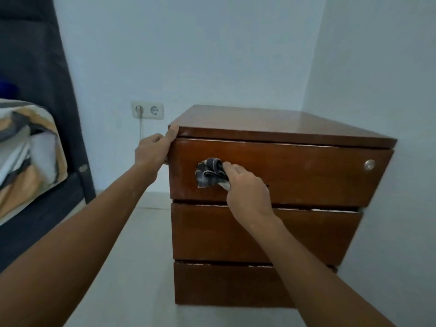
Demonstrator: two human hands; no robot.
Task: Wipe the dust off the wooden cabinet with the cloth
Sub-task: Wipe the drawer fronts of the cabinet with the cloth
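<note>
Reaching forward along both forearms, I see my right hand [245, 187] pinching the bunched dark cloth [211, 172] against the top drawer front [295, 173], toward its left end. My left hand [154, 149] wraps the front left corner of the wooden cabinet [259, 232], thumb lying on the top's edge, fingers hidden round the side.

I judge the job partly done at most: the cloth is working only the left of the top drawer, and I cannot tell dust from shine on the top [271, 123] or the two lower drawers.

Room to sweep rightward is open up to the lock [369, 164]. Beyond, the cabinet's right side sits close to the wall [377, 67], tight for a hand. Left, the socket [147, 110] and bed [28, 149] stand apart.
</note>
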